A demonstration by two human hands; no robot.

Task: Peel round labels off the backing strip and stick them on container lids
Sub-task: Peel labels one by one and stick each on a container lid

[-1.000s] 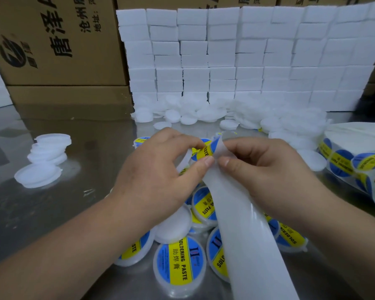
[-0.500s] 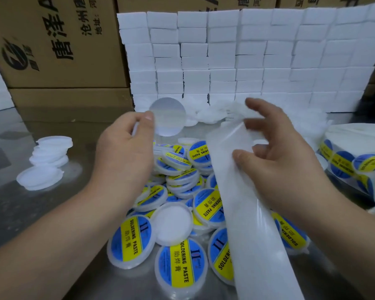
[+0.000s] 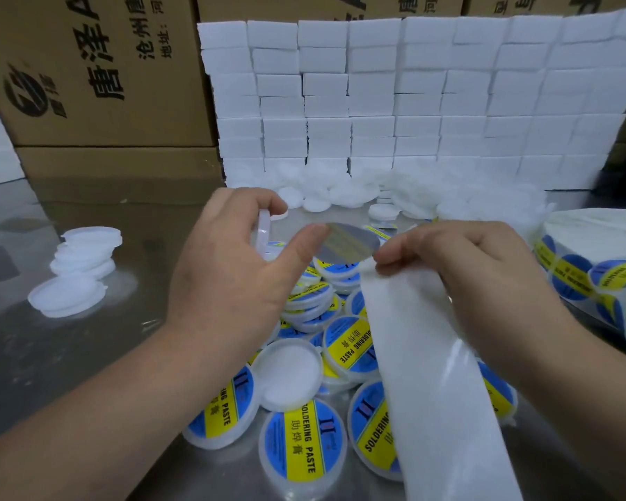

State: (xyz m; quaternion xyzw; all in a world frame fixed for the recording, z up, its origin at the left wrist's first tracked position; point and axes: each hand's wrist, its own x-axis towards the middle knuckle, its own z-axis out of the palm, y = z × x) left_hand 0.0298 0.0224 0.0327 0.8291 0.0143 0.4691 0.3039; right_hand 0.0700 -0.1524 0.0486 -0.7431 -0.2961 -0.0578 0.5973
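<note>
Above the labelled lid pile [image 3: 304, 439], the left hand [image 3: 225, 283] fingers [image 3: 246, 202] curl round a blank lid [image 3: 264, 231], thumb touching the peeled label [image 3: 349, 242]; the right hand [image 3: 467, 262] fingers [image 3: 394, 253] pinch the backing strip [image 3: 430, 374].

Single view, head-worn, wide-angle, looks forward and down from the near side of the metal table [image 3: 33, 356]. Close in: forearms enter from the bottom corners, left hand [image 3: 225, 283] and right hand [image 3: 477, 269] mid-frame, near the lens. Backing strip [image 3: 441, 392] runs out of the bottom edge. Labelled lids [image 3: 304, 439] lie just below, lower centre. Camera faces the white blocks [image 3: 412, 103] and cardboard boxes [image 3: 98, 66] at the far side, filling the top. Lines bow toward the frame edges.
</note>
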